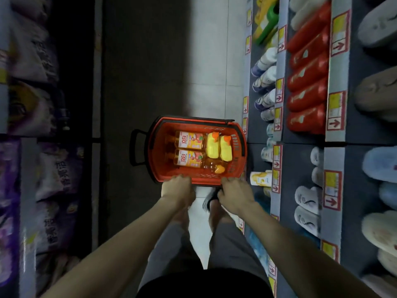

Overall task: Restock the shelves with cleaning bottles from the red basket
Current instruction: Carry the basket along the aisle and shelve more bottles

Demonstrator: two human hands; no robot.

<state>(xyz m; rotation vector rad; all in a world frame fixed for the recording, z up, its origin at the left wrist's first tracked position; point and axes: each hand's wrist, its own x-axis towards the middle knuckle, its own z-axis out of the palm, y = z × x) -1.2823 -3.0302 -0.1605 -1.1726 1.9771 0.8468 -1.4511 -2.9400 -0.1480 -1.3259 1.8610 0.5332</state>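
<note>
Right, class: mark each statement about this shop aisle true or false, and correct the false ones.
1. The left hand and the right hand both hold the near rim of the red basket. True.
2. The basket is empty. False: bottles lie in it, among them yellow bottles.
3. The basket stands on a shelf. False: it is down on the floor.
4. Slippers lie on the shelves at the right. True.

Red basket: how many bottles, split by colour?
In the red basket:
Orange labelled bottles: 2
Yellow bottles: 2
Amber bottle, orange cap: 1
Total: 5
</note>
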